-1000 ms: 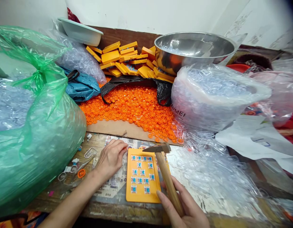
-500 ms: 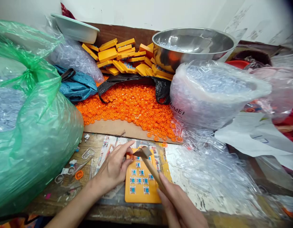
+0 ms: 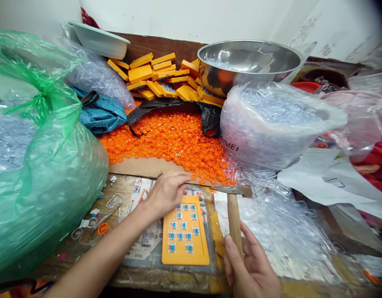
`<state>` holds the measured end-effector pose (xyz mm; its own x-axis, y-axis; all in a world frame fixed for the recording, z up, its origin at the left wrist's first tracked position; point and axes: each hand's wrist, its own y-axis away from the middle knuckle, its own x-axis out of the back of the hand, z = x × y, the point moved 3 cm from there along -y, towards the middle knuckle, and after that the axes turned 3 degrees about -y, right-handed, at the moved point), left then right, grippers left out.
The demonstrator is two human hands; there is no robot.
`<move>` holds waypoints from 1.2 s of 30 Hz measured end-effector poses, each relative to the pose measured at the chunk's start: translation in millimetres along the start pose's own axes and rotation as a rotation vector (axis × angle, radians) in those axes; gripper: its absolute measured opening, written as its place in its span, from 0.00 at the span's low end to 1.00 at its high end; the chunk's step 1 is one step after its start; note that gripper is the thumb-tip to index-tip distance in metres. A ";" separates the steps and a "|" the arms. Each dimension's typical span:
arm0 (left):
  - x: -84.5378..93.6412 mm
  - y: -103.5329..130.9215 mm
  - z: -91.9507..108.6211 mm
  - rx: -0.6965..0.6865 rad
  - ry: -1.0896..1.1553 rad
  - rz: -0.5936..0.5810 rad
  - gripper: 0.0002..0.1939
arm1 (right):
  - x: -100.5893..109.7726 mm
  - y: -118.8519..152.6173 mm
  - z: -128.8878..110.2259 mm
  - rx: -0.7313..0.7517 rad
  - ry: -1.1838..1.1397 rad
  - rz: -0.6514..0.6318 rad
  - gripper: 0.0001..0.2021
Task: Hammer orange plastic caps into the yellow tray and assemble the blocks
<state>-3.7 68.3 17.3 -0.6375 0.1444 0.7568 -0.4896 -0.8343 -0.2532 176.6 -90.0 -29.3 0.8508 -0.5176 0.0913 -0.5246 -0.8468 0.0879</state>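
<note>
A yellow-orange plastic plate [image 3: 186,231] lies on newspaper at the bench's front, with several small clear-and-blue square pieces set in it. Above its far edge is my left hand [image 3: 169,191], its fingers bent and drawn together near the front of a heap of orange plastic rings [image 3: 166,134]; what they hold, if anything, is hidden. In my right hand [image 3: 251,263] is a hammer [image 3: 234,217], gripped by its wooden handle. The hammer's metal head points left, right of the plate and beside the heap's front edge.
A green plastic bag [image 3: 63,186] bulges at left. On the right stand a clear bag of transparent parts [image 3: 271,124] and loose clear parts [image 3: 290,219]. Behind are stacked yellow plates [image 3: 141,73], a steel bowl [image 3: 249,62] and a pale basin [image 3: 99,39].
My left hand has moved from the plate's upper left corner up toward the orange heap. The hammer has swung away from the plate to the right, with my right hand still gripping it.
</note>
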 end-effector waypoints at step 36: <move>-4.0 56.1 -1.7 0.216 0.210 0.060 0.24 | -12.0 6.0 -36.0 0.568 0.454 -0.332 0.22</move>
<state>-29.6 21.9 -1.0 -0.7814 0.1801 0.5975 -0.3246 -0.9350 -0.1427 162.0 -84.5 5.9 0.7996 -0.2309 0.5544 -0.0461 -0.9440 -0.3267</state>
